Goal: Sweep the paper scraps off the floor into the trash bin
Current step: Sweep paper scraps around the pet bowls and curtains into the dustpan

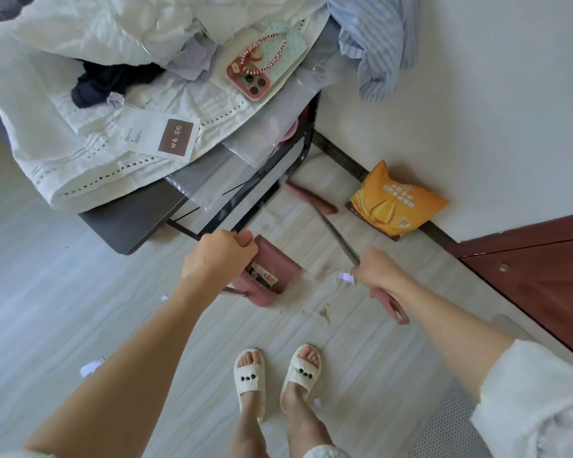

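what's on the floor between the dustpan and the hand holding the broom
In the head view, one small white paper scrap lies on the floor between the dustpan and the right hand, which grips the broom.

Floor (63, 292): pale wood-look planks; paper scraps (91, 365), pink dustpan (272, 276), orange bag (394, 203) against wall.
Table (129, 223): dark top; white garments (80, 153), phone (265, 61), clear plastic sheet (212, 190).

Only "Ef" reads, on a card (268, 278) inside the dustpan (275, 259).
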A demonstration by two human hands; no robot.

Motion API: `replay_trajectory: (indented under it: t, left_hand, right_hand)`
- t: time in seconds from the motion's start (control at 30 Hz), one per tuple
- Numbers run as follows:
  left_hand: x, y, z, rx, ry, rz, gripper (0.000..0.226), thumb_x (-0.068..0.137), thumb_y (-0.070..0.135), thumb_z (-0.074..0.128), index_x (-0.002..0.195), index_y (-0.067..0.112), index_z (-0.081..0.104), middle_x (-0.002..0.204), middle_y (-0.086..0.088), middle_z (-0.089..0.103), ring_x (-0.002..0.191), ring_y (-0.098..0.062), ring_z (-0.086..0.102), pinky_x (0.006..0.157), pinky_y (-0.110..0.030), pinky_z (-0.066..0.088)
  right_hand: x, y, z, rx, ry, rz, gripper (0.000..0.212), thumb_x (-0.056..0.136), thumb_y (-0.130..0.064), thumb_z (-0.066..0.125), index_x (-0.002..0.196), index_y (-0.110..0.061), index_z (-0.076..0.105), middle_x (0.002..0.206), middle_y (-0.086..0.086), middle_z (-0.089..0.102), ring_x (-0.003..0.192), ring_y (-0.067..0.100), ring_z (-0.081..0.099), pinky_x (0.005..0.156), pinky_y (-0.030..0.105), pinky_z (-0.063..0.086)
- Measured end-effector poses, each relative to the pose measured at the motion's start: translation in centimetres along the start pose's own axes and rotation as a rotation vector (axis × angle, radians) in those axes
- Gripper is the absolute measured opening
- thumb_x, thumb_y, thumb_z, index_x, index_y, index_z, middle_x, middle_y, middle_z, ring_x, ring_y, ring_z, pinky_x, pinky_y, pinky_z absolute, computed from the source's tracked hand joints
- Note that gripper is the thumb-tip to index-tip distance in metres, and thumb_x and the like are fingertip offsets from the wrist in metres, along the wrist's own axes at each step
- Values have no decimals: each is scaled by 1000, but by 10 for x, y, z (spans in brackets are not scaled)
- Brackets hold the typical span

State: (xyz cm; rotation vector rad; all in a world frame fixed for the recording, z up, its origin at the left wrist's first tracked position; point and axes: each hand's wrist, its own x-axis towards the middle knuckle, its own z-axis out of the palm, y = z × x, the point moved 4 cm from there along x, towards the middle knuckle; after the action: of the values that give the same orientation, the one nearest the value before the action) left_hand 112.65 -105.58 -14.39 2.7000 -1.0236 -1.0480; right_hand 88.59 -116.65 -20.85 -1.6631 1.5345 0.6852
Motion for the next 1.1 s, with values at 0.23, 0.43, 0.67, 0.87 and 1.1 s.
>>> replay_trajectory:
  t: [0.23,0.43,0.67,0.87,1.1]
  left_hand:
    - [-18,-10,-1,-13,-2,-23,43,90,38,44,54,16,42,56,-1,44,54,-21,43,54,-28,40]
    - [-16,-6,1,-5,23,-28,44,91,41,43,53,19,43,54,2,43,50,-18,40,51,-25,36]
    - [-8,-8,6,0,47,-48,45,89,43,43,55,14,38,51,2,37,48,-19,35,49,-23,32]
    - [-3,-6,8,0,63,-38,47,89,45,43,53,16,39,52,1,39,48,-19,36,50,-24,33]
    - [-3,-1,8,7,41,-48,43,87,42,43,54,15,38,53,0,38,49,-20,35,50,-24,32]
  right_hand:
    - [-36,27,-26,199,1,70,22,92,-18,54,101,0,63,64,6,56,45,20,56,46,25,46]
    - [-4,-3,-32,265,118,41,14,92,-11,44,92,-2,55,73,11,61,53,23,61,54,30,52]
    - [36,-32,-40,180,175,30,21,88,-7,40,69,-6,48,61,11,58,67,30,62,60,29,46]
    - [46,-21,-35,120,160,9,20,88,-3,41,69,-4,48,60,12,57,55,25,57,52,27,42]
    - [27,22,-15,4,30,9,14,92,-15,53,94,-1,53,77,11,56,67,32,62,62,35,52]
